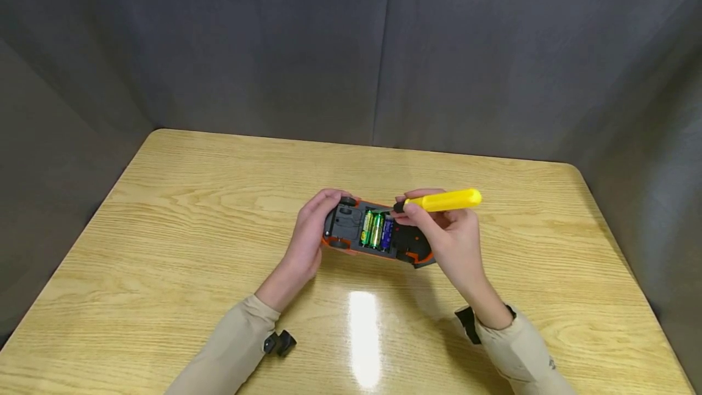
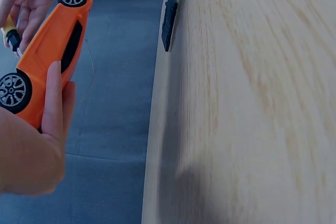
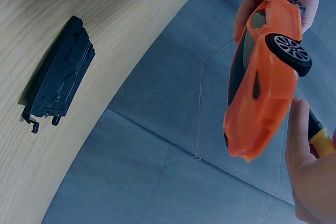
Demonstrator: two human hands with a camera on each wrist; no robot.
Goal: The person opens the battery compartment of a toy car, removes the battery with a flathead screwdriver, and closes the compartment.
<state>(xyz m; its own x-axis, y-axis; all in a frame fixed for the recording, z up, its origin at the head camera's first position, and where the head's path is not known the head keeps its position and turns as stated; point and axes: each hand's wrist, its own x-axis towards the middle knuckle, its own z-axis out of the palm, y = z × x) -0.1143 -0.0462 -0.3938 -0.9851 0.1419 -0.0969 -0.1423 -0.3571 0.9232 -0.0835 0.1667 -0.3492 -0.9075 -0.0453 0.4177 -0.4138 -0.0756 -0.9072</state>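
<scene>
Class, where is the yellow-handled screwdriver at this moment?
In the head view, the yellow-handled screwdriver is right of centre, in the person's right hand, its shaft pointing left to the batteries in the toy car's underside.

Both forearms point(image 1: 229, 346) angle inward, left fingers point(image 2: 53, 97) curled, right fingers point(image 1: 423, 192) pinching.

White glare on tabletop point(image 1: 197, 224), soft shadows, dim bluish wrist views

Orange toy car point(image 2: 52, 40) in left fingers point(image 2: 53, 95), black piece point(image 2: 168, 23) on table point(image 2: 252, 108)
</scene>
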